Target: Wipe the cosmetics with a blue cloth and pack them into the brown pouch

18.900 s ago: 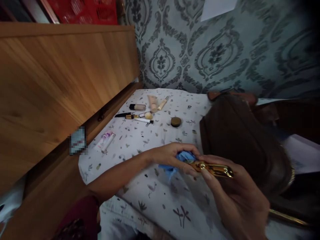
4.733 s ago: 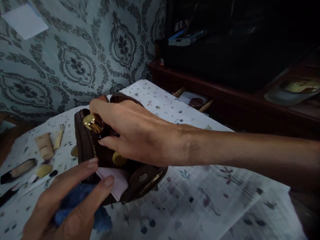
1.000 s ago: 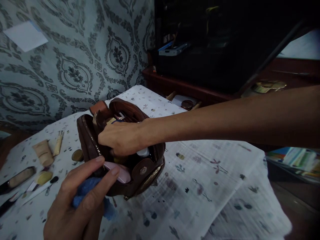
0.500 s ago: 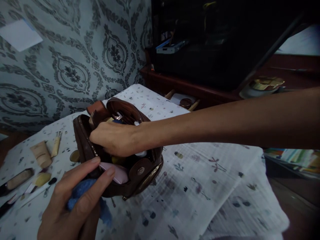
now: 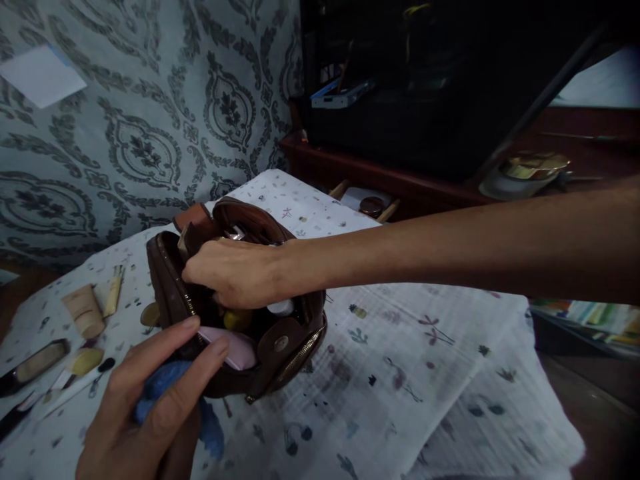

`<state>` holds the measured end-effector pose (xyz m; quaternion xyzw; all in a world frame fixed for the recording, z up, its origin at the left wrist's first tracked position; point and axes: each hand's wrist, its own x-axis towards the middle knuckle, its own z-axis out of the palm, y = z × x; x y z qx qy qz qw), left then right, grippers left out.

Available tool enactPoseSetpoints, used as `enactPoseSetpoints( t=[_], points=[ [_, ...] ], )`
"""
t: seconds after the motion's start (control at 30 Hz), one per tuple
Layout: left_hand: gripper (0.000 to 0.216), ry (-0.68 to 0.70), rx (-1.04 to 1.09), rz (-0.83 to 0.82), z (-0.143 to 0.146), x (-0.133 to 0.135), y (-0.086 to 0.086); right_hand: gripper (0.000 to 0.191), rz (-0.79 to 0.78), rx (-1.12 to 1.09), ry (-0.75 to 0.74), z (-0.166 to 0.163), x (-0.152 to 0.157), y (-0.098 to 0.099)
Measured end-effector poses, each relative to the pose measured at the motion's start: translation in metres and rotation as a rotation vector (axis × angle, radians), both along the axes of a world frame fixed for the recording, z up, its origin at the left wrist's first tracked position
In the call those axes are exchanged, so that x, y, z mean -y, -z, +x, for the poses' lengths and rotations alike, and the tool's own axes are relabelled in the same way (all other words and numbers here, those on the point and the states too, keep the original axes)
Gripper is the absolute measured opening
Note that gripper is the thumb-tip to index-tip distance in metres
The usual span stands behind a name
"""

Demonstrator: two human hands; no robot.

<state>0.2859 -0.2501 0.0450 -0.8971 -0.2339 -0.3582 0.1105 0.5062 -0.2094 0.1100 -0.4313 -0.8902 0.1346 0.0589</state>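
Observation:
A brown leather pouch (image 5: 287,340) stands unzipped on the patterned cloth (image 5: 400,373), stuffed with small cosmetics. My right hand (image 5: 235,273) reaches across from the right and is curled down into the pouch's mouth; its fingertips are hidden inside. My left hand (image 5: 145,413) sits at the pouch's near left side, holding a crumpled blue cloth (image 5: 160,387) in the palm while its thumb and forefinger touch a pink item (image 5: 235,347) sticking out of the pouch.
Loose cosmetics lie on the cloth to the left: a beige tube (image 5: 83,310), a slim tube (image 5: 113,290), a foundation bottle (image 5: 35,360), a round compact (image 5: 150,313). A dark wooden shelf (image 5: 400,180) runs behind; patterned wallpaper covers the wall.
Over the last second my right hand has shifted slightly inside the pouch. My left hand stays at the pouch's side with the blue cloth. Earlier a gold tube went into the pouch.

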Motion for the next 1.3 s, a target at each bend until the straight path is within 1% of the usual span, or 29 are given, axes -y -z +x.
enactPoseSetpoints(
  t=[0.1,0.2,0.33,0.5,0.63,0.83,0.97,1.1,1.2,1.3],
  points=[
    [0.049,0.005,-0.004,0.014,0.0,-0.002,0.0,0.025,0.039,-0.088,-0.012,-0.001,-0.004,0.003],
    [0.05,0.013,-0.018,0.017,-0.003,-0.005,-0.001,0.03,0.021,-0.133,0.018,-0.004,-0.007,0.006],
    [0.049,0.015,-0.017,0.013,-0.004,-0.006,0.0,0.038,-0.017,-0.087,0.038,-0.011,-0.008,0.001],
    [0.05,0.015,0.003,0.016,0.001,-0.003,-0.002,0.031,-0.074,0.011,0.042,-0.016,-0.011,-0.005],
    [0.053,0.012,-0.024,-0.013,0.002,0.001,-0.005,0.027,-0.087,0.013,0.063,-0.014,-0.008,-0.003],
    [0.05,0.006,-0.053,-0.089,-0.002,0.003,-0.007,0.024,-0.117,-0.015,0.125,-0.018,-0.002,0.002],
    [0.049,0.031,-0.014,-0.095,0.002,0.003,-0.008,0.027,-0.124,-0.058,0.12,-0.019,-0.001,0.003],
    [0.042,0.019,0.007,-0.047,0.005,0.002,-0.007,0.031,-0.15,-0.057,0.094,-0.017,-0.002,0.002],
    [0.041,0.011,0.009,-0.024,0.005,0.001,-0.005,0.035,-0.161,-0.064,0.1,-0.015,-0.003,0.004],
    [0.041,0.026,-0.004,-0.035,0.002,0.0,-0.005,0.034,-0.141,-0.077,0.088,-0.014,-0.003,0.006]
  ],
)
